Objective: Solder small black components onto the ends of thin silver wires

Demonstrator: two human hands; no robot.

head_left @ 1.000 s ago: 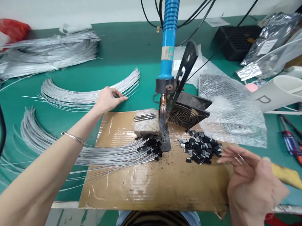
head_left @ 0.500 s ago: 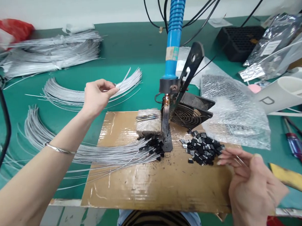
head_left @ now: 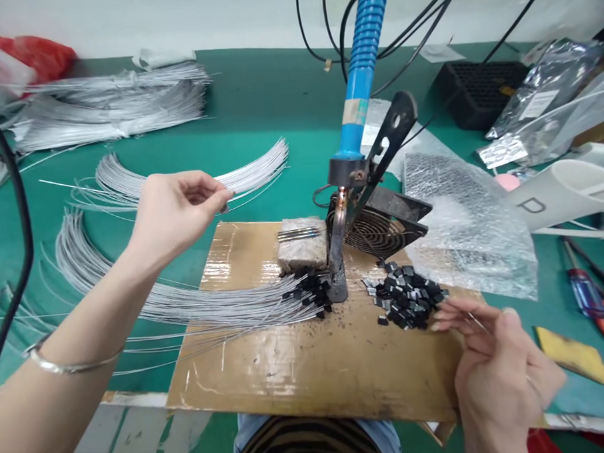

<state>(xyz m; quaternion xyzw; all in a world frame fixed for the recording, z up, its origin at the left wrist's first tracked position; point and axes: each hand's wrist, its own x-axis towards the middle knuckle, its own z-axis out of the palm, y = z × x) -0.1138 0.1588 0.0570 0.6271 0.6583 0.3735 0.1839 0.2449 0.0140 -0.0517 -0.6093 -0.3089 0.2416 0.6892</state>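
My left hand (head_left: 181,208) is pinched closed in front of the upper bundle of white wires (head_left: 259,168); whatever sits between its fingertips is too small to name. Beside the pile of small black pieces (head_left: 405,295), my right hand (head_left: 492,352) has its fingers closed on a thin metal wire-like piece (head_left: 476,321). A lower wire bundle (head_left: 225,303) lies across the cardboard (head_left: 338,365), black pieces on its right ends. A blue-handled soldering iron (head_left: 360,70) stands tip down in a black metal bracket (head_left: 388,136).
Behind the iron stands a small black fan (head_left: 382,226). A block (head_left: 303,250) bears thin metal rods. Bubble wrap (head_left: 472,226), a white tube (head_left: 555,192), a yellow sponge (head_left: 572,355) and a screwdriver (head_left: 585,291) lie right. More wires (head_left: 111,104) lie at back left.
My left hand has moved left and slightly down, away from the right end of the upper bundle. My right hand has barely moved. The camera view has shifted slightly.
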